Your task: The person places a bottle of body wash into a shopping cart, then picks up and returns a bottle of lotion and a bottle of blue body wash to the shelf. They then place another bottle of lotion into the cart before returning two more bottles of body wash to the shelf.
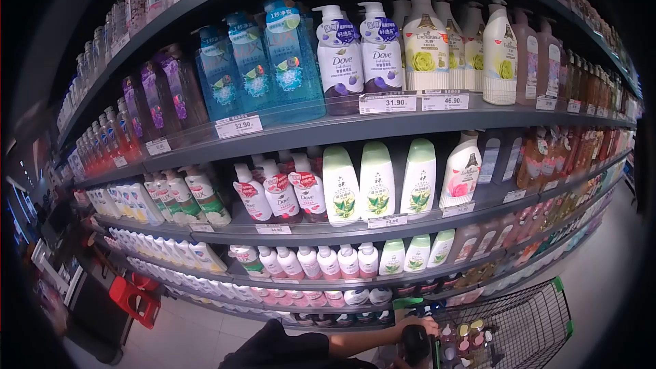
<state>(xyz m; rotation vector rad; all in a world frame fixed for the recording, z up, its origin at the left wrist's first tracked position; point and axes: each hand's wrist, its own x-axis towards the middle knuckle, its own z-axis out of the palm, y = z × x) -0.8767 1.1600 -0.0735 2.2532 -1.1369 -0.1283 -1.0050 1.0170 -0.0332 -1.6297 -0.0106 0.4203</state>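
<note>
My left hand (428, 326) is at the near end of a shopping cart (523, 324), closed on its handle beside a black part (414, 343). The grip is partly hidden. From a dark sleeve (280, 348), the bare forearm stretches rightward to the cart. Several bottles (467, 340) with pale and coloured tops are in the wire basket, too small to identify. My right hand does not show.
Shelves (301, 126) of body-care bottles curve across the view. Blue Lux bottles (290, 61), Dove pump bottles (339, 61) and green-capped white bottles (378, 181) stand there with price tags. A red stool (135, 301) sits on the floor at lower left.
</note>
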